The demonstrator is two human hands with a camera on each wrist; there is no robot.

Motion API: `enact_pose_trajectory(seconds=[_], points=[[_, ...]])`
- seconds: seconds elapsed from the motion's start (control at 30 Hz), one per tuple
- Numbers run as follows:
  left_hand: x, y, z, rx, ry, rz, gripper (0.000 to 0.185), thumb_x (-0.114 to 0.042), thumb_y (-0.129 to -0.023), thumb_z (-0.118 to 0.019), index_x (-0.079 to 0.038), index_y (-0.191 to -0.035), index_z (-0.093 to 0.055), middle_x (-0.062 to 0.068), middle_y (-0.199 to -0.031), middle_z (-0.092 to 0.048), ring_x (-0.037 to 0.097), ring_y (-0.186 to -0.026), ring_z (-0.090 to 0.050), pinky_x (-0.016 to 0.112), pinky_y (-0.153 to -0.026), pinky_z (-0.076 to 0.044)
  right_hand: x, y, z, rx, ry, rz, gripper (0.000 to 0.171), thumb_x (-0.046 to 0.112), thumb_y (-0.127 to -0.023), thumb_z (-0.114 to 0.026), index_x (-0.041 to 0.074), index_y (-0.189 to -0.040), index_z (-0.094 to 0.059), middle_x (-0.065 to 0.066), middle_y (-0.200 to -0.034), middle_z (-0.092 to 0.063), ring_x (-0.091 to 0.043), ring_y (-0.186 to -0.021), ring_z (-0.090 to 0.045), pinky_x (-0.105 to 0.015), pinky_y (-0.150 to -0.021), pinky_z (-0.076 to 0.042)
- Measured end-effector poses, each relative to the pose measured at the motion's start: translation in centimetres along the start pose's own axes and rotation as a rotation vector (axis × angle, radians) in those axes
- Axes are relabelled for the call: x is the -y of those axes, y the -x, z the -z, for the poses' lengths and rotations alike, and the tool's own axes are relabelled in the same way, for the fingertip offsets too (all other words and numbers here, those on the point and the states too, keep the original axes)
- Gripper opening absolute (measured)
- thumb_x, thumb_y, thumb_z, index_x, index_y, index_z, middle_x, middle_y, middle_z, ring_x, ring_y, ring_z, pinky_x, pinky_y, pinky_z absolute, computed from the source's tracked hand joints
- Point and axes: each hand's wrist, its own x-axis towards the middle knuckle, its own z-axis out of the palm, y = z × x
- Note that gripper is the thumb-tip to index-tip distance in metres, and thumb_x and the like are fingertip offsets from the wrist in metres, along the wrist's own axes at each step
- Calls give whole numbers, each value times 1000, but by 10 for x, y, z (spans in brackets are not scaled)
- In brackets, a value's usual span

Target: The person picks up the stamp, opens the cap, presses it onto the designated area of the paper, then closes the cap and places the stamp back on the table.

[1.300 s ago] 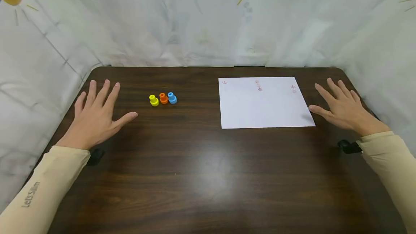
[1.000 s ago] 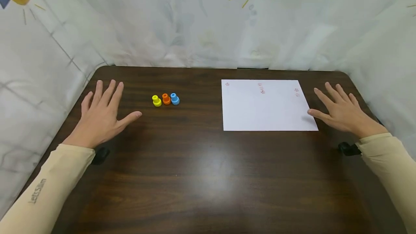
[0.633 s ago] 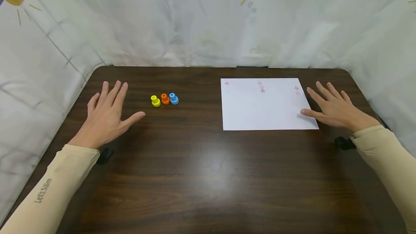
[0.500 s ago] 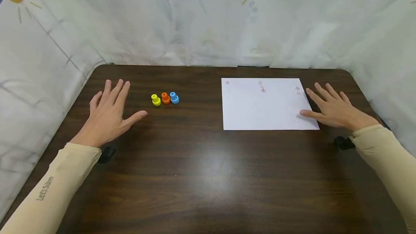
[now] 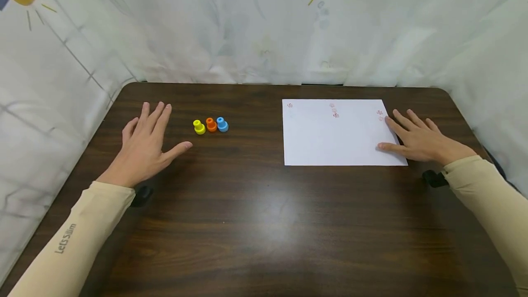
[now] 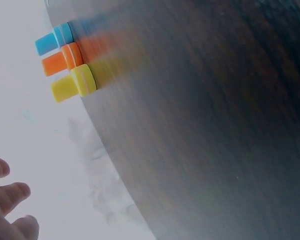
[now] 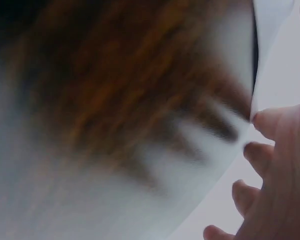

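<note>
Three small plastic pieces shaped like toy stamps, each with a wide base and narrower top, stand in a row: yellow (image 5: 199, 127), orange (image 5: 211, 125) and blue (image 5: 222, 124). My left hand (image 5: 142, 152) is left of them, fingers spread and holding nothing. The left wrist view shows the yellow piece (image 6: 74, 83) nearest, with some fingertips at lower left. A white sheet of paper (image 5: 330, 141) with small red marks along its far side lies right of centre. My right hand (image 5: 420, 141) is at its right edge, fingers extended, thumb over the paper and fingertips right at the edge.
The dark brown wooden table (image 5: 247, 223) has rounded far corners. A pale patterned curtain (image 5: 231, 26) hangs behind it and along both sides. Black straps with devices sit at both wrists, below the cream sleeves (image 5: 78, 237).
My right hand has moved left and lower, onto the paper's right edge. The left hand has drifted right toward the yellow piece. The three pieces and the paper stay in place.
</note>
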Motion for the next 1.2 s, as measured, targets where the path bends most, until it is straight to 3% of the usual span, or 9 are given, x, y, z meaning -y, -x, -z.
enact_pose_trajectory(seconds=[0.43,0.67,0.93,1.2], points=[[-13,-13,-1,22,65,-54,103,-61,-98,-61,-11,-168,-4,19,-175,-11,42,-164,3,71,-120,-13,7,8,2,20,-4,7,107,71,-98,-50,2,-165,-3,-23,-174,0,-51,-160,4,-82,-119,-1],[-23,-27,0,37,90,-105,100,-57,-98,-63,-10,-167,-10,17,-174,-17,37,-165,-1,70,-121,-13,14,12,1,29,-24,12,109,70,-98,-51,-2,-164,-4,-26,-173,0,-51,-160,1,-80,-121,-6],[-29,-43,-2,4,157,-149,83,-42,-98,-70,-7,-162,-32,19,-168,-33,38,-161,-24,67,-120,-20,21,16,-1,24,-38,22,109,70,-97,-52,-2,-164,-5,-26,-173,-1,-50,-160,-1,-79,-122,-7],[-39,-62,-12,-32,281,-154,68,-23,-97,-74,-9,-156,-44,21,-155,-53,43,-143,-48,64,-124,-28,28,23,-9,9,-44,20,109,71,-97,-52,-4,-164,-7,-27,-173,-3,-51,-160,-3,-78,-122,-11]])
